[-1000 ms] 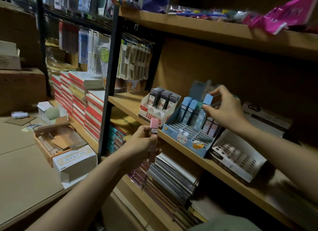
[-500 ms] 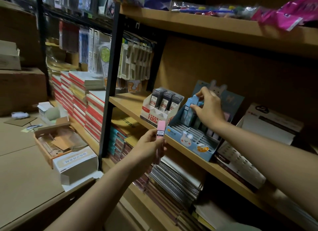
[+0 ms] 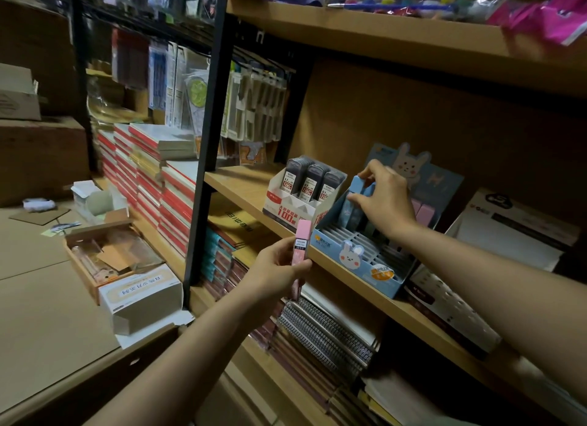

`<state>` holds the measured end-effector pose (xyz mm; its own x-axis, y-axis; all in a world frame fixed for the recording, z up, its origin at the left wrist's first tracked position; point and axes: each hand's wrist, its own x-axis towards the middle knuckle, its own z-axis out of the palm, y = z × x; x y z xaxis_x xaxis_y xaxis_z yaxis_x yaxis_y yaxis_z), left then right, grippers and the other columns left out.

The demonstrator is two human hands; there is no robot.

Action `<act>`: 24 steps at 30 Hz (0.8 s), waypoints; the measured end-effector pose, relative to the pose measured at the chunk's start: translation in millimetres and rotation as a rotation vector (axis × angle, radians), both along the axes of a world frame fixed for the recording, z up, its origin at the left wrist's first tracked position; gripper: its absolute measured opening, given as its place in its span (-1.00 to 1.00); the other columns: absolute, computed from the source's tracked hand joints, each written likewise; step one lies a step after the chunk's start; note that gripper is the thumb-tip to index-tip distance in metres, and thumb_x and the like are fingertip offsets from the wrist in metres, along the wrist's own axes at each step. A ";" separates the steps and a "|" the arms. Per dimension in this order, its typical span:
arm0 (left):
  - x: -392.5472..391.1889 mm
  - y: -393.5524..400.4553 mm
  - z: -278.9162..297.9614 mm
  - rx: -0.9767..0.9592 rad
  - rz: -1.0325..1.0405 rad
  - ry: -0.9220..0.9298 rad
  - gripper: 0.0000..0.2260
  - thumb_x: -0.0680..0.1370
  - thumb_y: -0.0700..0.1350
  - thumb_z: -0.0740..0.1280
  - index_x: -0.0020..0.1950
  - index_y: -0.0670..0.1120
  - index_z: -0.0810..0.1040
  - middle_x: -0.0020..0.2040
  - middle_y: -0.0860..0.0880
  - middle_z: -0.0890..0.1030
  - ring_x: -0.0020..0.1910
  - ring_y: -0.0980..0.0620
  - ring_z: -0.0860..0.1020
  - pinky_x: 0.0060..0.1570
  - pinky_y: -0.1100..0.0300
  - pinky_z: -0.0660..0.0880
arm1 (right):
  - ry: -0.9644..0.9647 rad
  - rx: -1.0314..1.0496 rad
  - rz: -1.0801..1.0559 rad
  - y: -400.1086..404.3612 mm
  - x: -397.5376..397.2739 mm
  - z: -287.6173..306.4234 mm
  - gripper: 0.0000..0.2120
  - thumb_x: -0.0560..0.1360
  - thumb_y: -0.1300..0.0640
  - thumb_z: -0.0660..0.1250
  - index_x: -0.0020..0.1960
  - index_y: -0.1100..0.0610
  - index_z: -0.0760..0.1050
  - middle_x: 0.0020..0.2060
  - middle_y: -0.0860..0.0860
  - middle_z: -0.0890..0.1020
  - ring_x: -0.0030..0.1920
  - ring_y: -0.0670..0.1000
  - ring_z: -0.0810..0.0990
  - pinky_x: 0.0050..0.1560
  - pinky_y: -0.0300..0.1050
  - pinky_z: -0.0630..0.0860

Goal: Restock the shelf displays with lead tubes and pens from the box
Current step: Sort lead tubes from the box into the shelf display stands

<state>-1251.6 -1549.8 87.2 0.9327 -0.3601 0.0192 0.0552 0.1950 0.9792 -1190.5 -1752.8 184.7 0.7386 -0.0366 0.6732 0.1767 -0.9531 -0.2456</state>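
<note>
Both grips are busy. Low in the middle of the frame, the left hand (image 3: 279, 267) curls its fingers and thumb round a slim pink plastic lead tube with a white label (image 3: 301, 244) and holds it upright, just in front of the wooden shelf edge (image 3: 422, 317). Right of the middle, the right hand (image 3: 382, 200) pinches the top of a light blue plastic lead tube (image 3: 354, 193) that stands in the back rows of the blue cardboard display tray with a white bunny on it (image 3: 355, 257). Whether that tube sits all the way down in its slot is hidden by the fingers. More pink tubes (image 3: 422, 213) stand behind the wrist.

These tubes look small, light, hard and smooth, so they could slip. I would take one by its long flat sides, near the top, and slide it straight down between the dividers. The front slots look empty.

Left of the tray sits a white and red cardboard box of dark grey lead tubes (image 3: 306, 187). At the lower left, on the floor, lies an open brown cardboard box (image 3: 104, 254).
</note>
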 end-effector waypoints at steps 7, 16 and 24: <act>-4.6 -3.8 -3.4 0.026 0.013 -0.063 -0.64 0.55 -0.25 0.35 0.33 -0.01 0.49 0.10 0.04 0.64 0.06 0.10 0.61 -0.11 0.28 0.56 | -0.014 -0.026 -0.022 1.8 3.3 -12.4 -0.73 0.40 0.15 0.53 -0.02 0.13 0.47 -0.09 0.05 0.54 -0.11 0.04 0.52 -0.19 -0.15 0.41; -15.2 -8.6 6.3 0.134 0.065 -0.225 -0.63 0.56 -0.21 0.33 0.37 -0.03 0.46 0.16 0.03 0.62 0.14 0.03 0.59 0.15 0.04 0.56 | 0.272 0.318 0.201 26.7 -55.3 -9.9 -0.76 0.55 -0.01 0.33 0.18 0.04 0.54 -0.13 -0.05 0.61 -0.28 -0.12 0.66 -0.37 -0.34 0.55; -25.6 -31.1 8.5 0.449 0.120 -0.661 -0.56 0.57 0.02 0.29 0.44 0.05 0.33 0.33 0.01 0.36 0.25 0.06 0.43 0.21 0.15 0.49 | 0.327 0.343 0.203 10.1 -103.5 20.1 -0.78 0.45 0.22 0.47 0.03 0.05 0.51 -0.09 -0.01 0.64 -0.16 -0.07 0.68 -0.11 -0.09 0.67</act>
